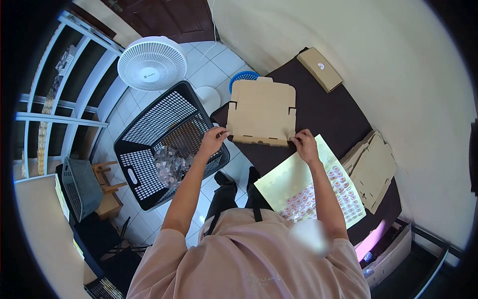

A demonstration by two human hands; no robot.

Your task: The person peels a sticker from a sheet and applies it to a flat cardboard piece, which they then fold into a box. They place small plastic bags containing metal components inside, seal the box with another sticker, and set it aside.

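A brown cardboard box blank (263,109), partly folded, lies at the edge of the dark-covered table, its near flap raised. My left hand (215,138) pinches its near left corner. At the near right corner, my right hand (304,144) grips the cardboard with thumb and fingers. Under my right forearm, a shiny yellow sheet (284,179) carries rows of small round red-and-white stickers. To the right of that sheet, flat cardboard blanks (374,172) lie stacked. A closed cardboard box (319,69) with a round sticker sits at the table's far end.
A large black basket (142,172) holding clear plastic-wrapped items stands left of the table (343,117). Behind it is a white fan (152,65). A blue basket (243,77) is beyond the table's edge. A grey crate (82,189) stands far left, and a carton (391,256) lower right.
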